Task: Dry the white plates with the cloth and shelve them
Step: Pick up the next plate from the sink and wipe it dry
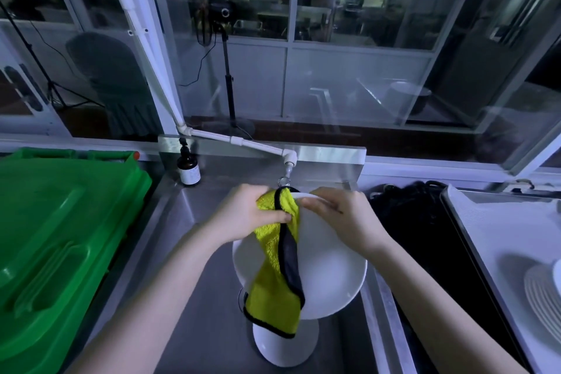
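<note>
— Why is the plate (331, 276) tipped up on edge, there in the lower middle of the frame?
— I'd say so any water runs off into the sink (194, 252) and both faces can be reached. The right hand (343, 215) curls its fingers over the top rim and steadies it.
— And the left hand (252, 215)?
— It pinches the yellow cloth (276, 282) in a bunch against that same rim, just beside the other hand. The rest of the cloth hangs down the plate's near face, with its black hem showing.
— So neither hand is spread flat?
— No. One is closed on cloth, the other on plate.
— What is in the sink?
— One more white dish (282, 349) at bottom centre, directly below the held one. A brown bottle (188, 168) stands at the back corner, left of the tap (290, 167).
— And the green bin (60, 237) at the left?
— The lid is shut, so its contents are hidden.
— Any plates finished?
— At the right edge a tray (485, 237) carries a stack of white plates (543, 291). Whether they are dry or wet I cannot tell.
</note>
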Available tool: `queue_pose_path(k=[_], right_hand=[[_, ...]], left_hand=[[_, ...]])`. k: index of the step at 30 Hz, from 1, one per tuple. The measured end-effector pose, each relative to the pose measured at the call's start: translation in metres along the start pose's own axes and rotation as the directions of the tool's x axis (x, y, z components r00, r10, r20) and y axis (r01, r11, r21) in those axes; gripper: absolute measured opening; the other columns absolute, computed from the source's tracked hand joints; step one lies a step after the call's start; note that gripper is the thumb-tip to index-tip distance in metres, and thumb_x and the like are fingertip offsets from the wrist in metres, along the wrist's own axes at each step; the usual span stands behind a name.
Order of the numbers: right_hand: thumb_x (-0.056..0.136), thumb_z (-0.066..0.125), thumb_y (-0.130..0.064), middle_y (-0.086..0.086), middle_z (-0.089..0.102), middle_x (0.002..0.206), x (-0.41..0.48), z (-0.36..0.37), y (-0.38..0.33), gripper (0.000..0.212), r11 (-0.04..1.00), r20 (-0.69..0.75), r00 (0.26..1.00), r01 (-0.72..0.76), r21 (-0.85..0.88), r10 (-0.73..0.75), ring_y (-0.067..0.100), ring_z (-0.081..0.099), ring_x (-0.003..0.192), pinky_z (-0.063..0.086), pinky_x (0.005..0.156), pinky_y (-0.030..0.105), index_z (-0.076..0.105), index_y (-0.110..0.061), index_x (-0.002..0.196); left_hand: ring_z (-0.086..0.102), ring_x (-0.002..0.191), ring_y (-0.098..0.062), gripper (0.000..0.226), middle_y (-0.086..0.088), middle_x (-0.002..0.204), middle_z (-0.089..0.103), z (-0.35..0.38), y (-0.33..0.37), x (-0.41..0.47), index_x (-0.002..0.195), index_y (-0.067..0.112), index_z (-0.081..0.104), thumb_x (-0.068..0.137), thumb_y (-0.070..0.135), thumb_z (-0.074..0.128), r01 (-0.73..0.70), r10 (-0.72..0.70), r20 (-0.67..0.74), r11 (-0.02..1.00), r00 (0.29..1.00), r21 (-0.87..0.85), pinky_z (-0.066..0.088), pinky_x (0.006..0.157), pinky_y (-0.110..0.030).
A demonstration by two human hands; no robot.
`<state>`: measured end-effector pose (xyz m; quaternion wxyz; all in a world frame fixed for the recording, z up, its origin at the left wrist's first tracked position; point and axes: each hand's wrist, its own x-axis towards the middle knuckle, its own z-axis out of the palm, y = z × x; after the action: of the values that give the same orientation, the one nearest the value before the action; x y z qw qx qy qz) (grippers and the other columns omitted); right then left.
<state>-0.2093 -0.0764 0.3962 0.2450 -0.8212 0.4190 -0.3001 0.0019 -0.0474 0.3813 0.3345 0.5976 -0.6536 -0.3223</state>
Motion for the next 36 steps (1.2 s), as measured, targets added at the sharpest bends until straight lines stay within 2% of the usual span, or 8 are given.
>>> queue_pose_path(k=[3,6,10,16,23,28,33,36], right_hand=[[0.096,0.065,-0.033,0.005,0.032,0.061,-0.001,-0.005,0.006,0.051,0.978,-0.22,0.962,-0.131,0.161,0.164,0.009,0.029,0.058,0.025,0.055,0.034,0.046,0.004,0.066],[0.097,0.064,-0.034,0.008,0.035,0.068,-0.006,0.012,0.004,0.054,0.767,-0.374,0.773,-0.217,0.604,0.513,0.018,0.031,0.066,0.025,0.061,0.035,0.045,0.012,0.075],[0.097,0.057,-0.039,0.008,0.037,0.07,-0.021,0.042,0.008,0.051,0.587,-0.294,0.669,-0.263,0.766,0.683,0.018,0.034,0.068,0.027,0.062,0.033,0.04,0.006,0.077],[0.088,0.074,-0.029,-0.002,0.076,0.084,-0.003,-0.007,0.004,0.015,0.882,-0.076,0.955,-0.23,0.411,0.285,0.01,0.067,0.076,0.05,0.07,0.026,0.072,-0.016,0.097],[0.093,0.069,-0.028,0.001,0.036,0.058,0.009,-0.005,-0.007,0.042,0.993,0.059,0.991,0.118,-0.018,-0.117,0.011,0.032,0.058,0.025,0.053,0.023,0.054,0.003,0.069],[0.094,0.067,-0.03,0.002,0.031,0.062,-0.006,0.004,0.008,0.053,0.928,-0.182,0.956,-0.158,0.337,0.229,0.011,0.03,0.058,0.022,0.054,0.032,0.038,0.002,0.064],[0.093,0.063,-0.037,0.0,0.047,0.06,-0.019,0.053,0.008,0.044,0.48,-0.288,0.557,-0.235,0.845,0.779,0.013,0.042,0.06,0.035,0.049,0.023,0.051,-0.007,0.064],[0.093,0.063,-0.038,0.003,0.057,0.069,-0.021,0.057,0.019,0.038,0.552,-0.239,0.666,-0.306,0.776,0.706,0.017,0.052,0.067,0.042,0.06,0.032,0.056,-0.004,0.077]], left_hand=[[0.066,0.067,-0.002,0.007,0.009,0.073,0.074,0.012,-0.011,-0.011,0.078,0.022,0.073,0.08,0.02,0.079,0.063,-0.197,-0.282,0.905,0.939,-0.421,0.051,0.061,-0.017],[0.07,0.066,-0.011,0.006,0.003,0.074,0.076,0.032,-0.012,-0.015,0.083,0.016,0.073,0.084,0.021,0.076,0.03,-0.535,-0.338,0.565,0.774,-0.825,0.053,0.053,-0.023],[0.072,0.07,-0.01,0.009,0.004,0.076,0.076,0.036,-0.018,-0.021,0.076,0.02,0.075,0.082,0.026,0.078,0.041,-0.536,-0.447,0.672,0.717,-0.739,0.053,0.059,-0.024],[0.068,0.069,-0.016,0.018,-0.004,0.077,0.074,0.006,-0.01,-0.02,0.08,0.013,0.071,0.074,0.025,0.083,0.041,-0.244,-0.41,0.895,0.879,-0.445,0.053,0.068,-0.029],[0.066,0.067,-0.015,0.017,0.0,0.077,0.075,0.0,0.005,-0.007,0.085,0.027,0.076,0.071,0.027,0.086,-0.106,0.083,-0.154,0.983,0.985,-0.147,0.051,0.065,-0.035],[0.068,0.074,-0.004,0.019,0.01,0.08,0.076,0.012,-0.015,-0.02,0.084,0.032,0.075,0.069,0.044,0.077,-0.017,-0.226,-0.395,0.851,0.891,-0.525,0.052,0.066,-0.02],[0.071,0.084,-0.028,0.018,0.0,0.074,0.075,0.058,-0.025,-0.028,0.077,0.018,0.071,0.086,0.034,0.074,0.158,-0.725,-0.328,0.514,0.606,-0.843,0.056,0.079,-0.044],[0.071,0.087,-0.033,0.016,-0.006,0.079,0.075,0.055,-0.03,-0.027,0.078,0.017,0.071,0.085,0.031,0.074,0.184,-0.737,-0.301,0.498,0.606,-0.848,0.055,0.083,-0.051]])
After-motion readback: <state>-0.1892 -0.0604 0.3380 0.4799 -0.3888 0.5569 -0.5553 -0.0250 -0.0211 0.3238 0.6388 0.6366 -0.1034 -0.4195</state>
